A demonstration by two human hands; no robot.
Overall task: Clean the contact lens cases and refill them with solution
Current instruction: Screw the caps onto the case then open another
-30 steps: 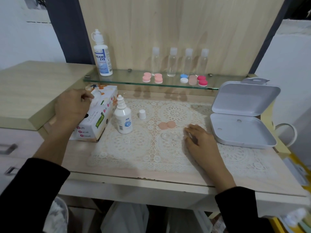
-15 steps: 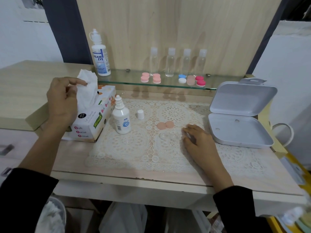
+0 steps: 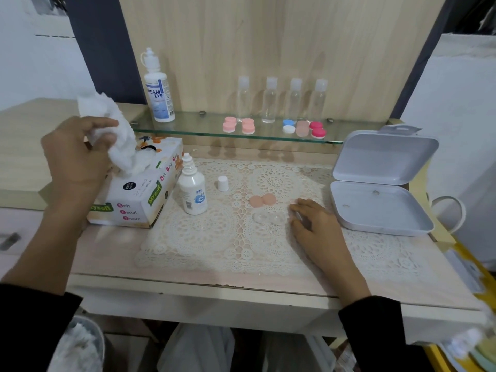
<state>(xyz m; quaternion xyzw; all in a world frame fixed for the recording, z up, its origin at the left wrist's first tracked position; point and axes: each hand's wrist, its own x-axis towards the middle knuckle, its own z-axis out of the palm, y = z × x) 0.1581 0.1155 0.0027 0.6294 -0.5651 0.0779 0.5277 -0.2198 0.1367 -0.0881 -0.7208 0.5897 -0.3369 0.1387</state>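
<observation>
The left hand pinches one tissue; the right hand rests relaxed beside one clear case, two peach caps.

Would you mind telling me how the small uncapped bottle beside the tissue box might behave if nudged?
The small bottle stands tall and narrow on the bumpy lace mat, so it probably tips easily. Its cap lies apart, so a tip would likely spill solution. It looks like light plastic.

Left hand pinches a tissue above the tissue box; right hand rests flat, clear lens case just beside its fingertips.
</observation>
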